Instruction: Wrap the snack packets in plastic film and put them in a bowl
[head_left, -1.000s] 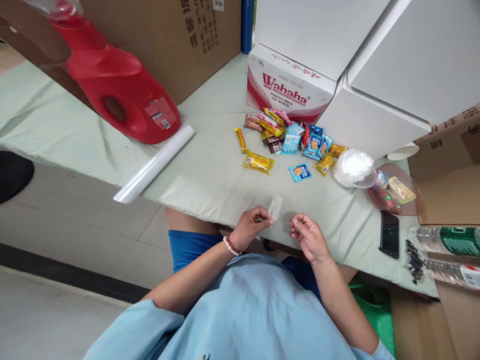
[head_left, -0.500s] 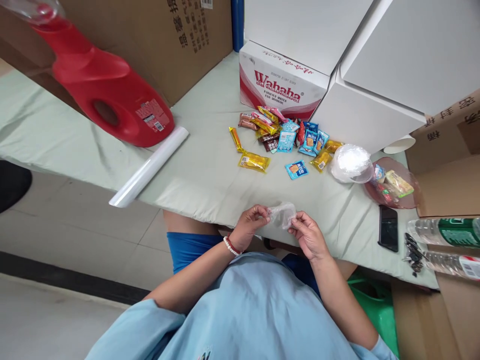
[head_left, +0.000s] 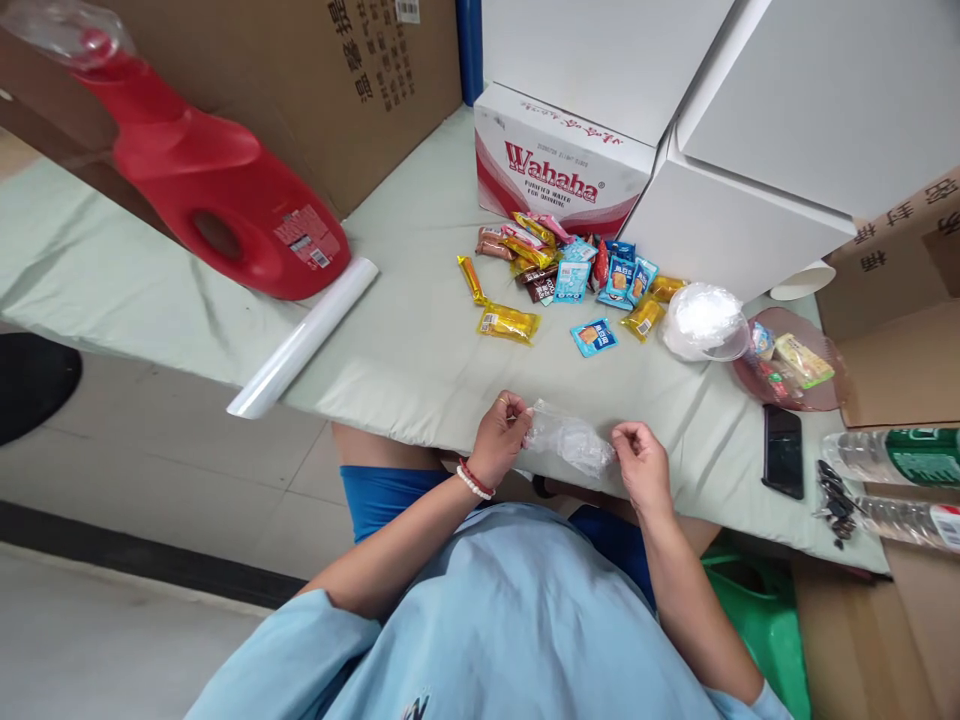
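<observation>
Stretched between my hands at the table's front edge is a thin, crumpled clear plastic bag (head_left: 574,446). My left hand (head_left: 504,435), with a beaded bracelet at the wrist, pinches its left end. The fingers of my right hand (head_left: 641,462) are closed on the right end. Beyond the bag lie a blue snack packet (head_left: 594,337) and a yellow-wrapped snack (head_left: 508,324), both apart from my hands. Behind them is a heap of wrapped snacks (head_left: 572,280). A clear tub with white plastic (head_left: 703,320) stands right of the heap.
A white roll (head_left: 304,340) and a large red bottle (head_left: 232,200) lie to the left. At the back stands a Wahaha carton (head_left: 562,165). On the right are a pinkish dish of snacks (head_left: 836,375), a phone (head_left: 782,450) and plastic bottles (head_left: 911,458).
My hands have moved apart, the right one further to the right. The plastic between them, bunched before, is now spread wider. The view has shifted slightly.
</observation>
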